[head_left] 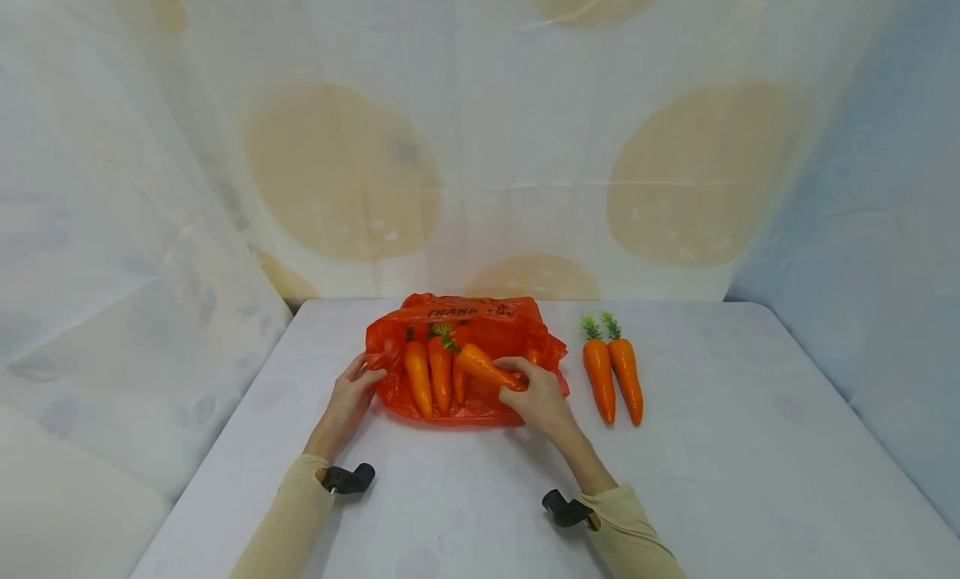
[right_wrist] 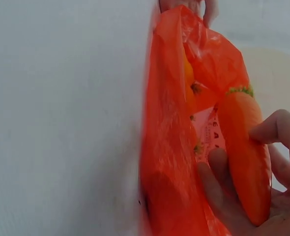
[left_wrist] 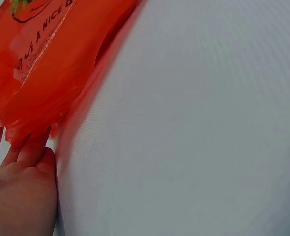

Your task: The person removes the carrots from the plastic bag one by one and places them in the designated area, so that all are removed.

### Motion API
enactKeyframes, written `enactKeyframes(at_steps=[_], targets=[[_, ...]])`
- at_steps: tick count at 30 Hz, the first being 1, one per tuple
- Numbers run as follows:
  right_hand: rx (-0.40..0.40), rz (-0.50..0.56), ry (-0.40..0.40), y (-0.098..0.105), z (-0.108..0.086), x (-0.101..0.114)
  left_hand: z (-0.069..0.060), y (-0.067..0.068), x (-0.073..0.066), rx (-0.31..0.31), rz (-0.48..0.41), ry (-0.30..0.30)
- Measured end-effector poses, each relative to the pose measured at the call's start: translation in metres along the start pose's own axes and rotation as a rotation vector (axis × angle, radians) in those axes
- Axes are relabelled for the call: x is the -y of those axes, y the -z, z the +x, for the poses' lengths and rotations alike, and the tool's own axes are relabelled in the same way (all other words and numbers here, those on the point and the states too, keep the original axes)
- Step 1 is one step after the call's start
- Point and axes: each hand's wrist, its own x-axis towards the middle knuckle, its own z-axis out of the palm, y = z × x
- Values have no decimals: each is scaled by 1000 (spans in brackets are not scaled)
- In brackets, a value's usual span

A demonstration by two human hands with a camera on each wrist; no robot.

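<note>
A red plastic bag with black print lies on the table, its mouth spread toward me. Several orange carrots with green tops lie inside it. My left hand holds the bag's left edge, with fingers behind the plastic in the left wrist view. Over the bag's opening, my right hand pinches a carrot near its tapered end. That carrot slants, its leafy top pointing up and left. Part of the bag's inside is hidden by the carrot and my right hand.
Two more carrots lie side by side on the white table, right of the bag. A pale curtain with tan round patches hangs behind the table's back edge. Black wrist cameras sit on both wrists.
</note>
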Motion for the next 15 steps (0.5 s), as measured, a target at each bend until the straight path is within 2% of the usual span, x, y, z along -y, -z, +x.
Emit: enactKeyframes(at_steps=[8, 15], targets=[[-8, 28, 17, 15, -1, -3, 1, -2, 0, 3, -16, -7], [-60, 32, 57, 29, 1, -4, -1, -1, 0, -2, -10, -5]])
